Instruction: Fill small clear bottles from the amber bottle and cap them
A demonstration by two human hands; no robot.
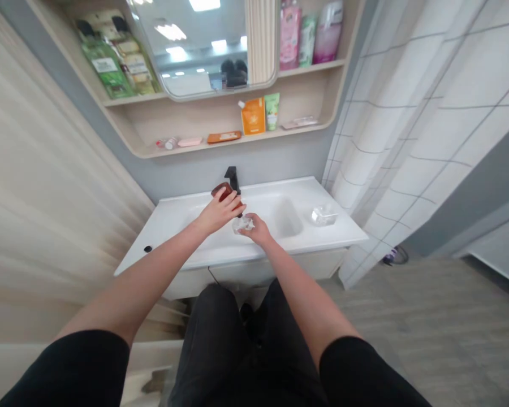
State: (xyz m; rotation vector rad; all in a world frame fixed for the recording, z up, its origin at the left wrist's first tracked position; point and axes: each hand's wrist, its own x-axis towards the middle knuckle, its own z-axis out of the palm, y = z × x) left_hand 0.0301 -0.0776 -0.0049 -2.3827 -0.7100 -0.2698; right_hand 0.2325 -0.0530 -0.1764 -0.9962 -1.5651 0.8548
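My left hand (221, 211) is wrapped round a reddish-brown bottle (221, 191), tilted with its lower end toward my right hand. My right hand (257, 229) grips a clear, whitish item (241, 224), perhaps a soft plastic piece or small container; its exact kind cannot be made out. The bottle's neck end is just above this clear item; whether they touch is unclear. Both hands are over the white sink (299, 217), in front of the black faucet (232, 178).
A clear plastic box (323, 215) sits on the sink's right side. A small black round piece (148, 249) lies at the left. Above, a mirror cabinet shelf (186, 150) holds an orange pouch (253, 116), a green tube (272, 111) and several bottles. A curtain (46, 169) hangs at left.
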